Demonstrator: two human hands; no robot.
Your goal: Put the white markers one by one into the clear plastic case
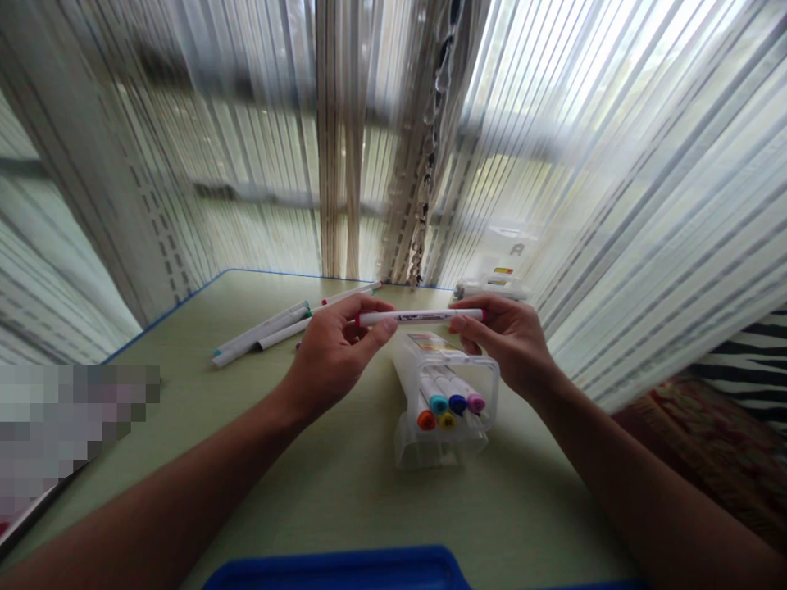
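Between my two hands a white marker [424,316] with pink-red ends lies level above the table, printed text along its barrel. My left hand [338,340] pinches its left end, and my right hand [507,332] pinches the right end. Just below it, a clear plastic marker case [402,369] lies on its side with its open end toward me. Inside are several white markers with coloured ends, such as an orange one [426,419], a yellow one [446,420] and a dark blue one [457,404]. Several loose white markers [264,328] lie beyond my left hand.
The pale green table [332,500] has a blue edge. A clear plastic box [492,287] stands at the back right, by the striped curtains [264,164]. A blue object [338,569] sits at the near edge. At left, a blurred-out patch [61,442] covers something.
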